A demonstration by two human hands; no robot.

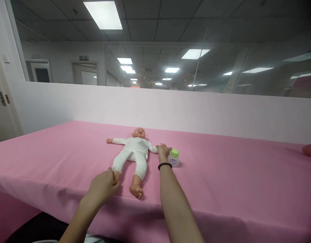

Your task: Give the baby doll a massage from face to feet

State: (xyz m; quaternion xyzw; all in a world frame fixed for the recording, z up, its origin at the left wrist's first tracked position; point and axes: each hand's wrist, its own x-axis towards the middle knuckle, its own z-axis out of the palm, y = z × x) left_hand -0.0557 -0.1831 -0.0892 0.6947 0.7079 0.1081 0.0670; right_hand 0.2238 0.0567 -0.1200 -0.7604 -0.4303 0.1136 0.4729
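A baby doll (pixel 136 145) in a white cloth body lies on its back, head toward the wall and feet toward me. My left hand (pixel 103 186) is closed around the doll's foot on the left side, covering most of it. The doll's other foot (pixel 136 187) is bare and lies free. On the right, my right hand (pixel 163 152) grips the doll's outstretched arm near the wrist; the doll's small fingers show just beyond it. A clear bottle (pixel 174 160) with a green cap stands upright right beside my right hand.
The doll rests on a table with a pink cover (pixel 221 182), its front edge close to me. Behind it runs a low white wall (pixel 170 104) with glass above. A rounded reddish-brown object (pixel 310 150) is partly visible at the right edge. A door (pixel 3 101) stands at left.
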